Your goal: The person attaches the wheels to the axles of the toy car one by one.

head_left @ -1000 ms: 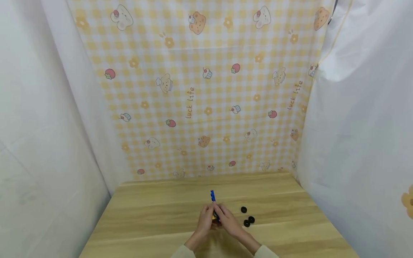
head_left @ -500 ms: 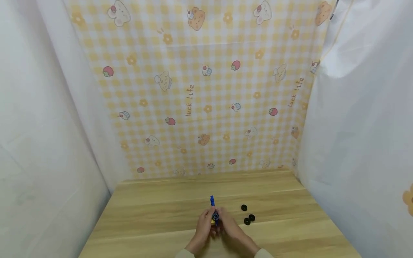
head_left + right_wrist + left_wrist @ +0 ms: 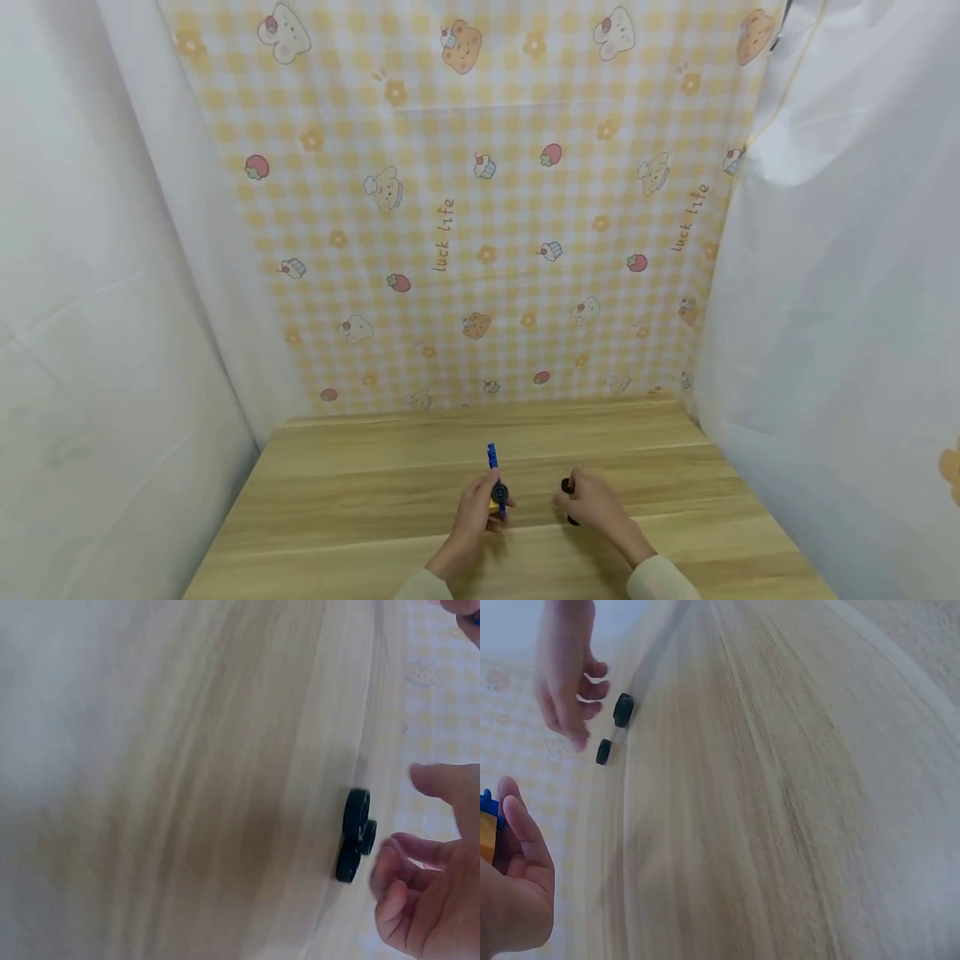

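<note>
Both hands are bare: no gloves, rings or watch are visible. The left hand [image 3: 474, 512] and right hand [image 3: 595, 504] each emerge from a pale cream long sleeve [image 3: 660, 579] ending at the wrist, plain and unmarked.

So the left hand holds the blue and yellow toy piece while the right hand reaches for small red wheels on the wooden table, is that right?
Not quite: the small wheels are black, not red, as the right wrist view shows. The left hand does hold the blue and yellow toy piece, and the right hand reaches for them on the wooden table.
</note>
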The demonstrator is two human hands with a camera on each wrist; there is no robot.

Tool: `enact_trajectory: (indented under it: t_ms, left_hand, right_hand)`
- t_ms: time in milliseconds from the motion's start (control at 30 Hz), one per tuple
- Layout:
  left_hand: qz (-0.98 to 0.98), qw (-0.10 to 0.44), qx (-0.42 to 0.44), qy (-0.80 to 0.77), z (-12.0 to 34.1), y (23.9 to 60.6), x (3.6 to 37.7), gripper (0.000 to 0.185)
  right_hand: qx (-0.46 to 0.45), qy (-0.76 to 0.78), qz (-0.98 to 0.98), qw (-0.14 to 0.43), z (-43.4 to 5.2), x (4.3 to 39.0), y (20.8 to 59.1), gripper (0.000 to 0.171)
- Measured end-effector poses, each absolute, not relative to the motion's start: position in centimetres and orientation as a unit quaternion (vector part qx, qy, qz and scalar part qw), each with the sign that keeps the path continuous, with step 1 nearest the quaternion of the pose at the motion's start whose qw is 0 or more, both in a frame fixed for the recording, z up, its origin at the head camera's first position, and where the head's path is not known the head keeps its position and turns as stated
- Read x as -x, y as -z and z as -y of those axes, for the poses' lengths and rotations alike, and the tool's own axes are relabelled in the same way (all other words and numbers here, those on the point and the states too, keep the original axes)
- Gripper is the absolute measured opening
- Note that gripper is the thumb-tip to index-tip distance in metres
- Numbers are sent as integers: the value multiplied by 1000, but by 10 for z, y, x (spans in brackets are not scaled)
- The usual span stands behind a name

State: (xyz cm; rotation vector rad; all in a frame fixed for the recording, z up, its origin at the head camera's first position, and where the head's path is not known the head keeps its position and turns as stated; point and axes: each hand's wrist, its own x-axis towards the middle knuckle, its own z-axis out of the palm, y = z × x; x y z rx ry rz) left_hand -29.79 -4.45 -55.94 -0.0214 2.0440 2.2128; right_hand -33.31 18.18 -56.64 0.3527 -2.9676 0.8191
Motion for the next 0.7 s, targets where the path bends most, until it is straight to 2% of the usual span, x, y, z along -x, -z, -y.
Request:
enact_trajectory:
  t_ms: [100, 200, 367, 700]
  left_hand:
    - [-676, 72, 5, -733, 43, 555, 297, 53]
    - [-674, 82, -2, -734, 41, 548, 295, 51]
    - [-671, 90, -13, -736, 40, 524, 282, 46]
    - [-675, 73, 0, -734, 38, 535, 297, 53]
  right_hand:
    - [-122, -216, 969, 18, -181, 331, 571, 28]
    - [-128, -200, 971, 32, -179, 330, 575, 20]
    - [-103, -202, 972, 64, -181, 331, 577, 17]
    - [-89, -157, 983, 45, -183, 325, 572, 25]
